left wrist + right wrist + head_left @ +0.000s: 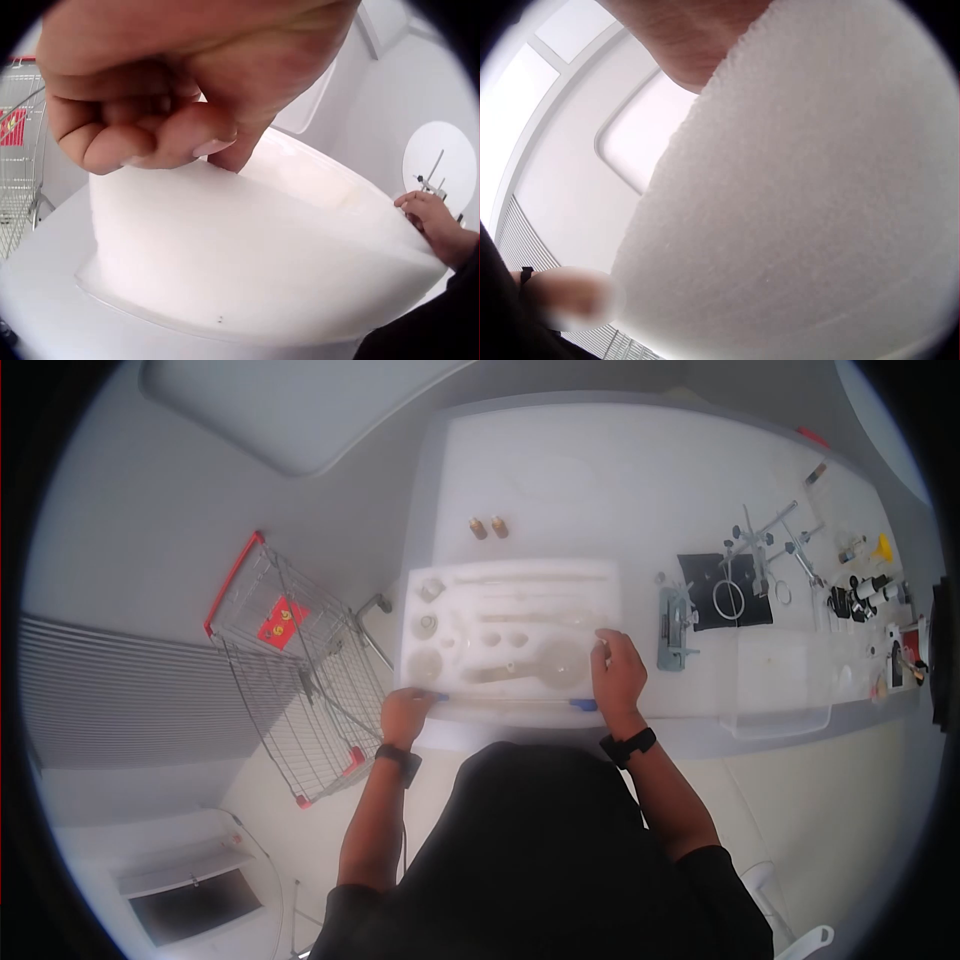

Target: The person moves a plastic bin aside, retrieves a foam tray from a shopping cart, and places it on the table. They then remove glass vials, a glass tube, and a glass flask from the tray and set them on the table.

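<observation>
- The foam tray [225, 247] lies on the worktop [600, 480], near our side; our left hand [405, 715] pinches its near left corner. Hard pull, we may tear foam.
- Right hand [620, 675] at right edge, grip unclear; uneven lift could spill the blue-ended rod [583, 705].
- Shoving forward could topple the brown bottles [477, 529] [500, 527].

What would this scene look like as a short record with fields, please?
Left hand: fingers pinching the foam tray at its near left corner
Right hand: at the tray's right edge; grip unclear
Tray: white, with shaped hollows
Beyond tray: two small brown bottles
Right of tray: black sheet
Left of table: shopping cart
</observation>
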Available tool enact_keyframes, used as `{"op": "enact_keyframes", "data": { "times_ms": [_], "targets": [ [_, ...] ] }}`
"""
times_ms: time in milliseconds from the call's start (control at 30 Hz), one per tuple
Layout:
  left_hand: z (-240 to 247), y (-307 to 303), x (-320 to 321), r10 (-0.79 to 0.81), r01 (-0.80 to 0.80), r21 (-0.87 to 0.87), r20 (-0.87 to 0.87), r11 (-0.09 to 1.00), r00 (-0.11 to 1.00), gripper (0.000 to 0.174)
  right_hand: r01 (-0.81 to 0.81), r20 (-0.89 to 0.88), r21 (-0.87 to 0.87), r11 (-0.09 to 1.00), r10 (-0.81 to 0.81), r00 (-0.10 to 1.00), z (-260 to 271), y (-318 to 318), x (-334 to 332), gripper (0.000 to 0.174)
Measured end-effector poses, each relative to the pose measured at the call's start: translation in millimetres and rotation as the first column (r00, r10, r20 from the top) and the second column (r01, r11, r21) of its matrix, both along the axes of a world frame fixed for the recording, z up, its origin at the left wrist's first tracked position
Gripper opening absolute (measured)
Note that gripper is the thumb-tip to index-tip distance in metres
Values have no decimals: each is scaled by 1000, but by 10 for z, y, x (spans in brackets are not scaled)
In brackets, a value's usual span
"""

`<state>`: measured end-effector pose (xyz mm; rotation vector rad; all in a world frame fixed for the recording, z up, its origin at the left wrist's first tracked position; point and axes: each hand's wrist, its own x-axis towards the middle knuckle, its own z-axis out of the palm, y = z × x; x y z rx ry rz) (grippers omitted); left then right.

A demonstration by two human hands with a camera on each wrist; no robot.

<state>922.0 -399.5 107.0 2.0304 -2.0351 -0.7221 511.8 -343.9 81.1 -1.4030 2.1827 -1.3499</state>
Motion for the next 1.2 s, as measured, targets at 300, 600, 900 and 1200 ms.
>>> {"op": "enact_keyframes", "data": {
  "times_ms": [300,600,900,1200],
  "targets": [
    [147,229,-155,328,-307,119,-252,944,911,28,-8,-9,11,1000,8,1000,-10,-27,-5,15],
    [261,301,-65,328,-305,143,-596,942,733,25,-2,-3,11,1000,2,1000,-39,-36,7,15],
    [474,233,-171,240,-6,328,-679,945,694,27,-7,-5,-16,1000,7,1000,-15,-10,12,14],
    [823,143,-276,-210,329,256,-400,909,892,16,4,-28,-33,999,-5,1000,-19,-19,28,14]
  ]
}}
